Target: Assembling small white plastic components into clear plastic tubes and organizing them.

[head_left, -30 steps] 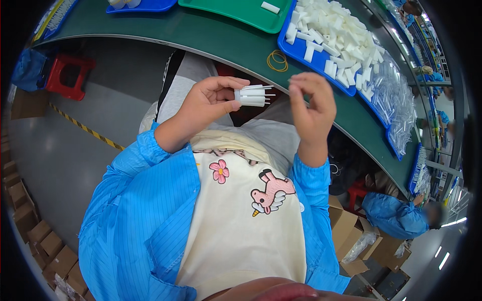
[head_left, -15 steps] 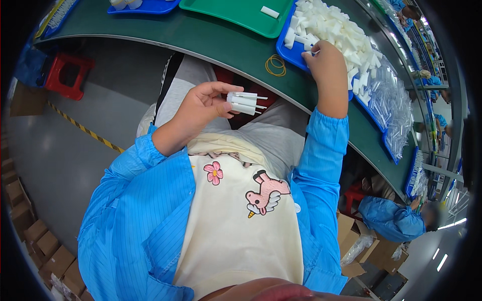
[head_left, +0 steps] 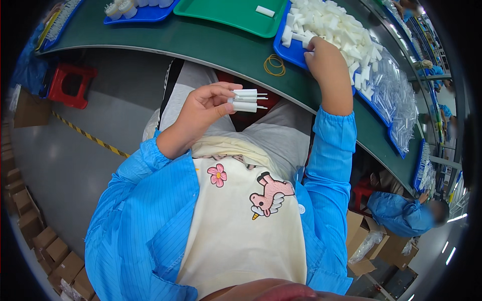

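Observation:
My left hand [head_left: 203, 106] is closed round several white cylinders [head_left: 246, 106] with thin white stems, held above my lap. The stems point to the right, away from the palm. Over on the right, my right hand [head_left: 324, 57] reaches to the near edge of a blue tray [head_left: 291, 54]. A heap of short white cylinders [head_left: 331, 25] fills most of that tray. The fingers of this hand are bent together at the edge of the heap, and the back of the hand hides what they grip, if anything.
A green tray [head_left: 221, 17] with one white cylinder [head_left: 265, 11] lies beyond my hands. Yellow rubber bands [head_left: 274, 65] sit near the table edge. Clear plastic tubes [head_left: 394, 95] lie to the right. At the far left stands a red stool [head_left: 73, 85]; a co-worker [head_left: 401, 213] sits at right.
The cylinders in my left hand have turned slightly, so their stems are nearly level. My right hand stays at the heap with its fingers bent. The whole view has shifted a little.

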The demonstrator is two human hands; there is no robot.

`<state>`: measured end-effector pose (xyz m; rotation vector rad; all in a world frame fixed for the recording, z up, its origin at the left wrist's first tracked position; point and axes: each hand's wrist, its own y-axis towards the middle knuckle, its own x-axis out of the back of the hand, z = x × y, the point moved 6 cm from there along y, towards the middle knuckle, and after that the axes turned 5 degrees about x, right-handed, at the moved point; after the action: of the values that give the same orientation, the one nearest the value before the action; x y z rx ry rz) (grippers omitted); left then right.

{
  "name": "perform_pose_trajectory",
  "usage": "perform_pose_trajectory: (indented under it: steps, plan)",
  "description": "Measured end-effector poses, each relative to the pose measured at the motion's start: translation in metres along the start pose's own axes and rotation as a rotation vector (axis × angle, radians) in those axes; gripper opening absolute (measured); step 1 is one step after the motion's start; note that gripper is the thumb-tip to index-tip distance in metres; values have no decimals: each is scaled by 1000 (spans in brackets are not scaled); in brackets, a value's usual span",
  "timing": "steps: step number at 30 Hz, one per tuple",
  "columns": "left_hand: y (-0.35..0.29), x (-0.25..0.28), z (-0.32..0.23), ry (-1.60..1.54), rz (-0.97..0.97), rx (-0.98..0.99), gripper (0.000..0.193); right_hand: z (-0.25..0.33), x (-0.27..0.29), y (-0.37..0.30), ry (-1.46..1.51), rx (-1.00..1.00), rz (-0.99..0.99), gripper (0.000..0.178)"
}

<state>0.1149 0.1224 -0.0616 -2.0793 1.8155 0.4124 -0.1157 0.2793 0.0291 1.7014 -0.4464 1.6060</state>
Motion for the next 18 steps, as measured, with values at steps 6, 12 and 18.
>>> perform_pose_trajectory:
  steps: [6, 12, 18]
  plan:
    - [0, -1, -2, -66, -53, 26, 29, -7, 12, 2, 122, -32, -148, 22]
    - [2, 4, -2, -83, -19, -57, 35, -9, 19, -29, 999, -189, -207, 10]
    - [0, 0, 1, -80, 2, 42, 36, 12, 7, -74, 1508, -241, -116, 10]
